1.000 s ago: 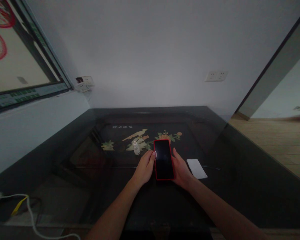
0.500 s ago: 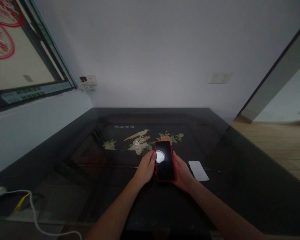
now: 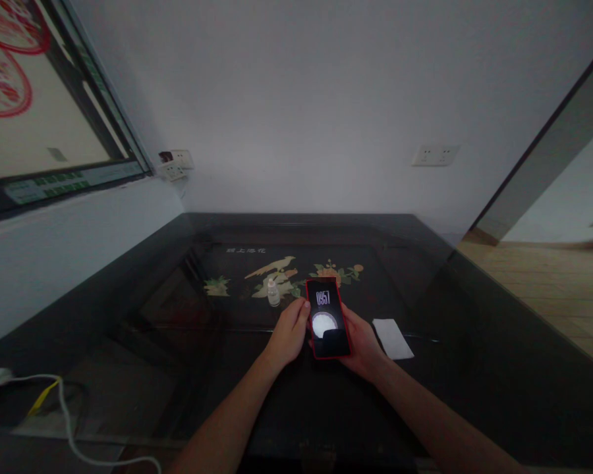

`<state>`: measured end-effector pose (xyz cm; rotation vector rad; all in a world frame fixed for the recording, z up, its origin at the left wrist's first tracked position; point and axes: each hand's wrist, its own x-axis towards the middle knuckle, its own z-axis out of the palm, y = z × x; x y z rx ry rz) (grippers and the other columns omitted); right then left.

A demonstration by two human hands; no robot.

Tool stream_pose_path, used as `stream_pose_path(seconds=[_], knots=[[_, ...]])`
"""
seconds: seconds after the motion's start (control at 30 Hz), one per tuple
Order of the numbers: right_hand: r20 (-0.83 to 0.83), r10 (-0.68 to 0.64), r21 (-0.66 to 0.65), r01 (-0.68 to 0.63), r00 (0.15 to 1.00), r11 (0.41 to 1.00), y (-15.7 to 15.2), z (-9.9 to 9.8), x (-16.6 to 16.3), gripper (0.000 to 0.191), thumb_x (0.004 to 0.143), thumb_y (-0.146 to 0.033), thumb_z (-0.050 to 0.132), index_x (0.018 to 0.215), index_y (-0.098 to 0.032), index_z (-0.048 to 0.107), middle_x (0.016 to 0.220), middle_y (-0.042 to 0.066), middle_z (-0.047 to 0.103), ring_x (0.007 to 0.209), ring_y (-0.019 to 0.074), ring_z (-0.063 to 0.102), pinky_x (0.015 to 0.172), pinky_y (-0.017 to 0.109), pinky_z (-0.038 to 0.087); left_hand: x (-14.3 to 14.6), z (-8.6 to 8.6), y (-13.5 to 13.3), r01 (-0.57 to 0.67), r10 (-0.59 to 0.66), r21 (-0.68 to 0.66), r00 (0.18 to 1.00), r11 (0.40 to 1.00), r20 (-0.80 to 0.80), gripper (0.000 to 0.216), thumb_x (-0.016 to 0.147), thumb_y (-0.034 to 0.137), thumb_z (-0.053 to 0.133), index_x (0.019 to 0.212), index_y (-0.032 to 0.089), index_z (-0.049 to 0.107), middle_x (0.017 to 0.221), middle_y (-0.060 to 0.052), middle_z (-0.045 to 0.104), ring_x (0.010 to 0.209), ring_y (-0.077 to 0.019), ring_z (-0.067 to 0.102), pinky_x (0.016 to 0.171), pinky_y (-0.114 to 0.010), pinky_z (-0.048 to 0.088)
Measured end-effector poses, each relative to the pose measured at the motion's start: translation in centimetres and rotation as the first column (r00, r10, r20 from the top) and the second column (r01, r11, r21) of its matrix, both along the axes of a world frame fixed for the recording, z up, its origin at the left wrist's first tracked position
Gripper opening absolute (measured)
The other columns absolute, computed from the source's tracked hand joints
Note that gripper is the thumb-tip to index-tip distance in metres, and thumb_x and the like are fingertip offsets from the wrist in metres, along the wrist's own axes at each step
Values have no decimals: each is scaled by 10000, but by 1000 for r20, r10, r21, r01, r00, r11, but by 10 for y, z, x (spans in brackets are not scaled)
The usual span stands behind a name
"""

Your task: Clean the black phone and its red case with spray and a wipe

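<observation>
A smartphone (image 3: 329, 303) with a red edge is held between my two hands above the dark table, its screen facing me. The lit screen reads 0957 over a round white shape. My left hand (image 3: 290, 332) is closed on the phone's left edge, thumb along the side. Around the right edge my right hand (image 3: 360, 339) is wrapped, its fingers partly hidden behind the phone. Just beyond my left hand stands a small clear bottle (image 3: 273, 294) with a pale cap. To the right of my right hand lies a folded white tissue (image 3: 393, 339).
The glossy black table (image 3: 178, 342) carries an inlaid bird and flowers. A white cable (image 3: 68, 421) with a yellow tag runs along the near left. Wall sockets (image 3: 435, 155) sit behind the table, and a window (image 3: 54, 112) is at the left.
The phone's screen has lit up and now shows 0957. The phone has tilted slightly, its lower end shifting right. Both hands keep hold of it.
</observation>
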<state>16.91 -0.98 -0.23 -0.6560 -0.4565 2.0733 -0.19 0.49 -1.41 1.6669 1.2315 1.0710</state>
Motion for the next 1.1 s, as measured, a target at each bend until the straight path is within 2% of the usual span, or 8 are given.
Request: stream_pose_path(seconds=[0.27,0.53,0.9,1.1], knots=[[5,-8,41,7,1000,999,-4,7,-2,398,1056,-421,418,1201,-168,689,1032,107,789,915,250,753,945,487,550,0,-1,0,5,-5,9,1000,1000,25,441,1043,528,355,879,191,588,791,-11,599,764,-170,557,722,-275,438],[-26,-17,-11,17,1000,1000,-4,11,-4,387,1057,-407,409,1192,-176,689,1057,96,787,973,258,742,945,497,548,1,1,0,-7,6,41,1000,999,22,465,1049,531,332,918,185,615,867,-31,646,808,-184,571,766,-287,436],[-10,17,11,-16,1000,1000,-6,11,-1,384,1039,-410,432,1179,-181,708,1054,100,787,927,258,744,936,496,550,1,5,-2,-10,10,33,1000,999,3,448,1046,527,334,854,196,567,789,-8,579,750,-172,535,718,-278,410],[-14,40,26,-39,999,999,-2,0,-3,621,1020,-648,333,1253,-186,675,1088,120,775,1043,292,719,944,528,542,0,3,-1,-30,30,32,1000,999,-7,439,1038,528,345,838,202,559,782,-10,577,765,-182,541,715,-281,416]])
